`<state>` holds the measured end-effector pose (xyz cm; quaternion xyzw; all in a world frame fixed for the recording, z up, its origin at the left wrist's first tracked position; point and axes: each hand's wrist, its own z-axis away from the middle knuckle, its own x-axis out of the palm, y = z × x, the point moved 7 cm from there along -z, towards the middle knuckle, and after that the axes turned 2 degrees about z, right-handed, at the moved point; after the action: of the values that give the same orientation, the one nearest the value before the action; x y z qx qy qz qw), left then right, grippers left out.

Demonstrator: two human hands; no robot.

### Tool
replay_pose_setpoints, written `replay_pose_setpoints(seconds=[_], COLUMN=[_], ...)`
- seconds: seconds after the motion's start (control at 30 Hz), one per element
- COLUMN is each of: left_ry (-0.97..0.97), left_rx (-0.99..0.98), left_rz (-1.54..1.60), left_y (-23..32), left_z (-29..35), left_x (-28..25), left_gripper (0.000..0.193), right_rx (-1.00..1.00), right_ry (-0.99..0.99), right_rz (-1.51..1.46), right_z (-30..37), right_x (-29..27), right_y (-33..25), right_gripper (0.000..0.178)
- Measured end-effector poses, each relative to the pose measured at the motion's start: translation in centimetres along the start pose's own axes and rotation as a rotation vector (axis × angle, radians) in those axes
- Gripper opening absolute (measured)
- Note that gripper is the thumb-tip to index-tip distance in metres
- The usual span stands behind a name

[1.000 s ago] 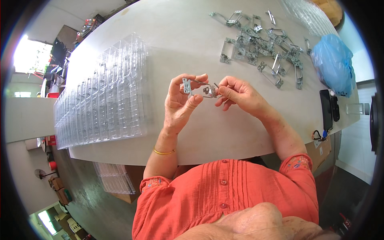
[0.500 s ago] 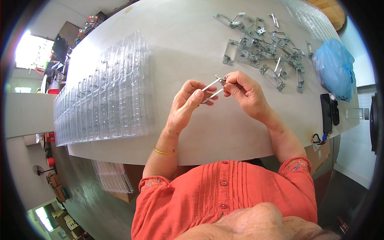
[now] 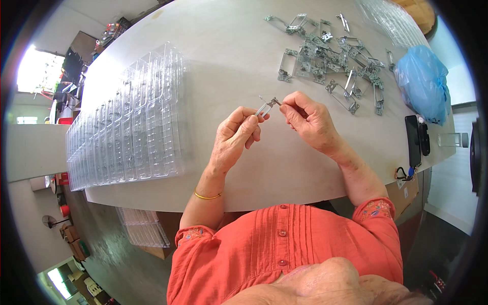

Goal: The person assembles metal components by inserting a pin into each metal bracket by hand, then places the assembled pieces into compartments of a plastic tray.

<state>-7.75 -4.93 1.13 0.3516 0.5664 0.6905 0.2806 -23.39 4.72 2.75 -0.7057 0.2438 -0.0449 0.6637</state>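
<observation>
A small metal bracket (image 3: 265, 108), with two thin parallel bars and a jointed end piece, is held over the table between my hands. My left hand (image 3: 235, 133) is closed on its bars between thumb and fingers. At the bracket's jointed end, the thumb and forefinger of my right hand (image 3: 311, 122) pinch together on or right beside a small part; the fingertips hide the exact contact. Beyond my right hand lies a loose pile of similar metal brackets (image 3: 320, 58).
Clear plastic compartment trays (image 3: 122, 127) stand to the left on the pale table (image 3: 229, 61). A blue plastic bag (image 3: 422, 84) and a black phone (image 3: 413, 140) lie at the right. More clear plastic trays (image 3: 391, 20) are at the far right.
The bracket has turned, and its bars now sit deeper in my left fingers, which have curled in. My right fingertips have moved to the edge of its jointed end.
</observation>
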Motion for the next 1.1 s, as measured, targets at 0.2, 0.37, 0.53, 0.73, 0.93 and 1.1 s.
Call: replay_pose_setpoints(seconds=[0.2,0.37,0.53,0.73,0.93,1.1], left_ry=[0.032,0.035,0.001,-0.038,-0.045,-0.144], left_rx=[0.075,0.108,0.253,0.24,0.317,0.303], left_rz=[-0.149,-0.174,-0.33,-0.382,-0.5,-0.575], left_y=[1.0,0.8,1.2,1.7,1.8,1.8], left_z=[0.2,0.1,0.1,0.2,0.3,0.5], left_x=[-0.1,0.0,0.1,0.9,1.3,2.2], left_gripper=[0.02,0.016,0.011,0.008,0.004,0.006], right_rx=[0.021,0.023,0.084,0.228,0.273,0.007], right_ry=[0.0,0.006,-0.002,-0.125,-0.192,0.03], right_rz=[0.016,0.033,-0.144,-0.349,-0.347,-0.109], right_z=[0.1,0.1,0.1,-0.1,-0.1,-0.2], right_x=[0.0,-0.2,0.3,0.8,1.0,-0.2], right_y=[-0.3,-0.3,-0.4,0.3,0.9,0.6], right_gripper=[0.008,0.008,0.012,0.024,0.019,0.013])
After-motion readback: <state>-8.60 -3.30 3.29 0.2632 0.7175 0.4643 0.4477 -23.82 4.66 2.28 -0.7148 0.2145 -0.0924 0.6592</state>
